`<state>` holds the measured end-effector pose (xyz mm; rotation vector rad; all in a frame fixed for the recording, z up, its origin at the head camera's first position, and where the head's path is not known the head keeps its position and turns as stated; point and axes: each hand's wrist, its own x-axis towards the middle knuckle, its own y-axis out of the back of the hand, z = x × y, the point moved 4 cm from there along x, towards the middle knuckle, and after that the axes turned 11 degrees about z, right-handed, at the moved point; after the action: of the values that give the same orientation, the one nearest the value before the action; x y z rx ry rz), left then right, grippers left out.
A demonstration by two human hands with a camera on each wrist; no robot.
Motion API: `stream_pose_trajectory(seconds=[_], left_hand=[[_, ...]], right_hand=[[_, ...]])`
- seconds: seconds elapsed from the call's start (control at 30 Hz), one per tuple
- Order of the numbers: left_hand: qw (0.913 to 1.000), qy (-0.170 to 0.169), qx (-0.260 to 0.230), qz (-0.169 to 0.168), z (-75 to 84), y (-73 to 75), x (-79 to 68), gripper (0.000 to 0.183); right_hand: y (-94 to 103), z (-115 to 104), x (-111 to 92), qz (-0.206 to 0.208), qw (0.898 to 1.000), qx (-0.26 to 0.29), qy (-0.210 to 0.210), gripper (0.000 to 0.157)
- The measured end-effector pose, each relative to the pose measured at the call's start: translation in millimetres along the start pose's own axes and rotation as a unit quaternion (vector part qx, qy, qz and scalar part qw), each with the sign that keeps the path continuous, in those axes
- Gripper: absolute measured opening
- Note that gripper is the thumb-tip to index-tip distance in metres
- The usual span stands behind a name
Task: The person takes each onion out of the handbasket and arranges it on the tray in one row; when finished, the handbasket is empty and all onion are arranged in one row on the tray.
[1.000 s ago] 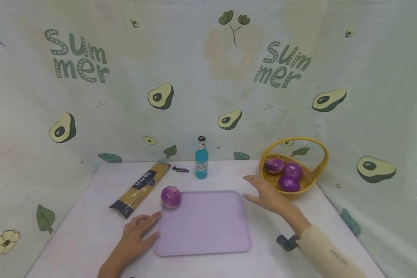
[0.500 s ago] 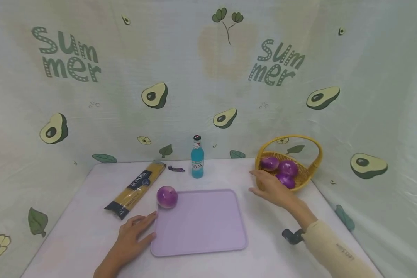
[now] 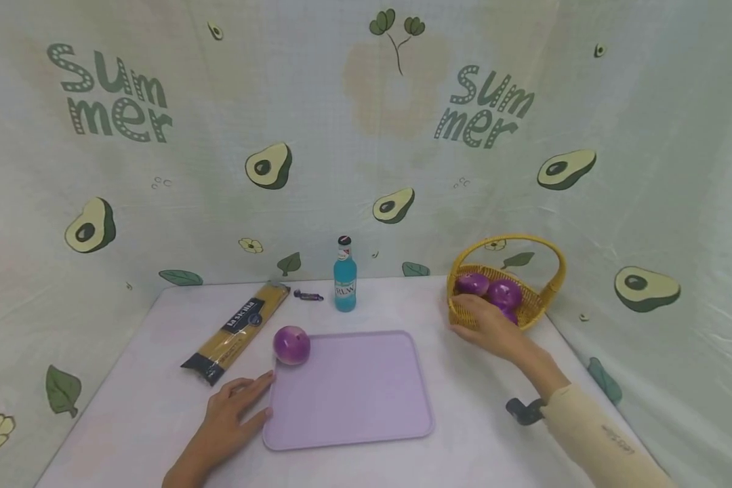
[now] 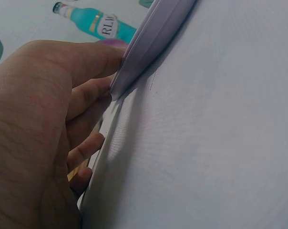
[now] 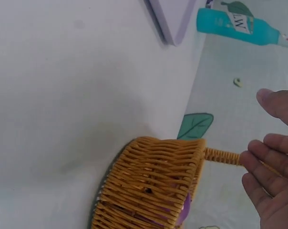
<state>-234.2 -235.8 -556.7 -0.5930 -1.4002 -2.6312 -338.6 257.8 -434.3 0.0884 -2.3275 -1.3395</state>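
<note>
My left hand rests at the left edge of a flat lilac tray, its fingertips touching the rim. A round, glossy purple onion-like piece sits at the tray's far left corner. To the right, my right hand hovers at the front of a yellow-brown wicker basket, fingers extended and holding nothing. Inside the basket lie several similar purple pieces, the front one partly hidden by the hand. In the right wrist view the fingers overlap the basket's handle; contact with it is not clear.
A blue bottle stands upright behind the tray. Left of it are a small wrapped candy and a long spaghetti pack lying slantwise. A printed cloth hangs behind the white table. The basket's tall arched handle rises above the onion-like pieces.
My right hand has moved right to the basket and now overlaps its front. The left hand stays at the tray edge. The view has shifted slightly right.
</note>
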Motion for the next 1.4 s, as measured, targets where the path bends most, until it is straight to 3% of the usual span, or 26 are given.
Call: stream_pose_trajectory(seconds=[0.43,0.77,1.4], left_hand=[[0.9997,-0.018,-0.005,0.016,0.1,0.3,-0.6,0.060],[0.9995,-0.023,-0.006,0.020,2.2,1.4,-0.5,0.060],[1.0000,-0.002,0.007,-0.006,2.8,1.2,0.9,0.059]], right_hand=[[9.8,18.7,-0.3,0.015,1.000,-0.007,0.007,0.061],[13.6,29.3,-0.9,-0.005,0.999,-0.023,-0.024,0.061],[17.2,55.6,0.1,-0.017,0.997,-0.066,-0.039,0.069]])
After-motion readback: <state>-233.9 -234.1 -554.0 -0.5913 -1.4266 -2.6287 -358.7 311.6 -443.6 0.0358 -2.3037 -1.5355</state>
